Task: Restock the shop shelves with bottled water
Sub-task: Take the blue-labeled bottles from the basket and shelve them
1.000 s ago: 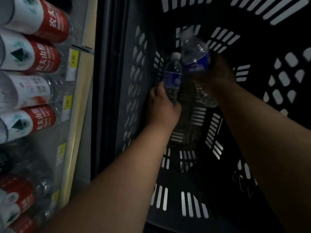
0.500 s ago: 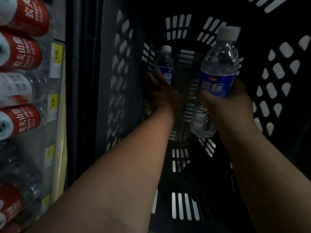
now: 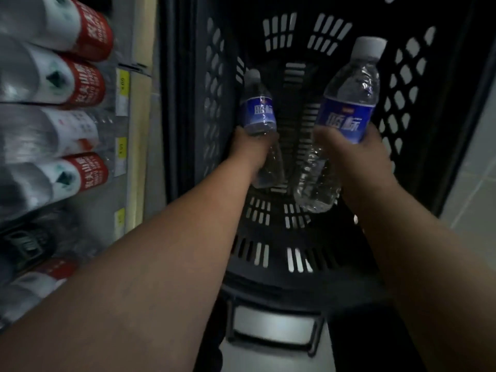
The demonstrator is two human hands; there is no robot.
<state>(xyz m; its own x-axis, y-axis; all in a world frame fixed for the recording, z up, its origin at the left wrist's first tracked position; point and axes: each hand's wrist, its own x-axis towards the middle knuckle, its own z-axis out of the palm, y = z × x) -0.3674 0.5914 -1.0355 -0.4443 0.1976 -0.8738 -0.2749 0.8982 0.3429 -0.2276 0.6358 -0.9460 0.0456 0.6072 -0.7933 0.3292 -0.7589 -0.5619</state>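
Two clear water bottles with blue labels and white caps are lifted inside a dark slotted plastic basket (image 3: 214,84). My left hand (image 3: 251,150) grips the smaller-looking bottle (image 3: 259,114) around its middle, near the basket's left wall. My right hand (image 3: 357,154) grips the nearer bottle (image 3: 346,114) below its label, cap pointing up and to the right. Both bottles hang above the basket floor, apart from each other.
Shop shelves on the left hold rows of red-and-white labelled bottles (image 3: 80,84) lying cap-outward, with yellow price tags (image 3: 124,81) on the shelf edges. A light tiled floor (image 3: 475,178) shows at the right. The basket's handle frame (image 3: 271,326) sits below my arms.
Both hands have risen out of the basket's depth toward me, each carrying its bottle. The left bottle has come up off the basket floor; the view has shifted slightly right.
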